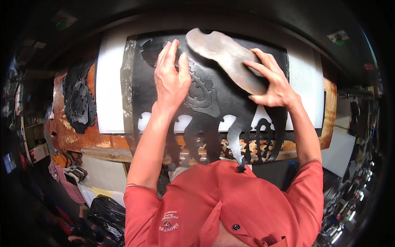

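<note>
My right hand (pixel 275 82) grips the lower right end of a sole-shaped cutting die (pixel 225 53) with a pale metal face. The die lies slanted over a black sheet (pixel 242 108), its far end pointing up and left. My left hand (pixel 172 80) is over the sheet, fingers stretched out and thumb apart, holding nothing. Beside it, a scalloped cut outline (pixel 201 95) shows in the sheet. Along its near edge the sheet is cut into strips and openings that hang over the table edge toward my shirt. Whether the die touches the sheet I cannot tell.
A white board (pixel 109 92) lies under the sheet on a worn wooden table (pixel 61 127). Black cut pieces (pixel 78 101) are piled at the left. Overhead is a dark machine part with green buttons (pixel 339 42). A black plastic bag (pixel 108 214) sits lower left.
</note>
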Action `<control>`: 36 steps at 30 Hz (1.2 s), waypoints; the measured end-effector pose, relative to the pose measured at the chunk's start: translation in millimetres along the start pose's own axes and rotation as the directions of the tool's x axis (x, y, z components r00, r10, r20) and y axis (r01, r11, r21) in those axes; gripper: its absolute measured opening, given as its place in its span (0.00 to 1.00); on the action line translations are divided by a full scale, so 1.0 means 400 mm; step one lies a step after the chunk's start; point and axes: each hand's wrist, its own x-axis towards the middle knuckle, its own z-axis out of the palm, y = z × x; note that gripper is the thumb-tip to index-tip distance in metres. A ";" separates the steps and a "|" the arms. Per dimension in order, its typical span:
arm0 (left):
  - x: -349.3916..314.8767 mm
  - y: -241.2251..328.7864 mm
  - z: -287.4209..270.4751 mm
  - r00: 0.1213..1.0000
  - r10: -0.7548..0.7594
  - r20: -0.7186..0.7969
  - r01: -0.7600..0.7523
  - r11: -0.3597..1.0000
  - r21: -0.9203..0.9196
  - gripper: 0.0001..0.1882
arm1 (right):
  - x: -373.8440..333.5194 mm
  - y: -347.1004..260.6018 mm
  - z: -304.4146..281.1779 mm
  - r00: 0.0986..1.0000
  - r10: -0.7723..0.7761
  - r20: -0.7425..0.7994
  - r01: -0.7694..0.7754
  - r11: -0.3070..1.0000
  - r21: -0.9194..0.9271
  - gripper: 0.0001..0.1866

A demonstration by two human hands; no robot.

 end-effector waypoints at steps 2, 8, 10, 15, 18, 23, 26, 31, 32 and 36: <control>0.012 -0.013 0.031 0.998 0.045 0.042 -0.050 0.994 0.101 0.24 | -0.004 0.026 0.016 0.999 0.036 0.018 -0.036 0.999 -0.014 0.50; 0.005 -0.037 0.065 0.998 0.042 0.053 -0.053 0.977 0.207 0.28 | -0.152 0.041 0.068 0.934 0.264 -0.241 -0.254 0.965 0.071 0.56; 0.007 -0.042 0.061 0.995 0.095 0.043 -0.102 0.978 0.184 0.27 | -0.177 0.046 0.088 0.905 0.282 -0.318 -0.291 0.956 0.021 0.55; 0.017 -0.049 0.053 0.997 0.069 0.048 -0.072 0.994 0.076 0.23 | -0.187 0.061 0.092 0.891 0.255 -0.375 -0.238 0.967 0.093 0.49; 0.017 -0.051 0.050 0.999 0.048 0.019 -0.048 0.999 0.021 0.20 | -0.185 0.063 0.083 0.884 0.282 -0.373 -0.232 0.957 0.175 0.49; 0.013 -0.046 0.044 0.998 -0.062 0.005 0.062 0.985 -0.161 0.16 | -0.190 0.065 0.081 0.882 0.296 -0.366 -0.267 0.955 0.130 0.50; 0.015 -0.039 0.049 1.000 -0.019 -0.011 0.018 0.997 -0.071 0.16 | -0.186 0.071 0.078 0.892 0.261 -0.369 -0.245 0.965 0.090 0.51; -0.002 -0.001 0.016 0.998 0.059 0.037 -0.062 0.995 0.078 0.20 | -0.195 0.042 0.085 0.875 0.223 -0.430 -0.233 0.972 0.029 0.49; -0.021 0.016 -0.007 0.996 0.080 0.044 -0.082 0.996 0.044 0.20 | -0.206 0.026 0.092 0.855 0.225 -0.468 -0.260 0.965 -0.012 0.47; -0.191 0.108 -0.148 0.986 -0.061 0.157 0.075 0.994 -0.083 0.14 | -0.285 -0.043 0.138 0.652 0.386 -0.652 -0.421 0.900 0.111 0.36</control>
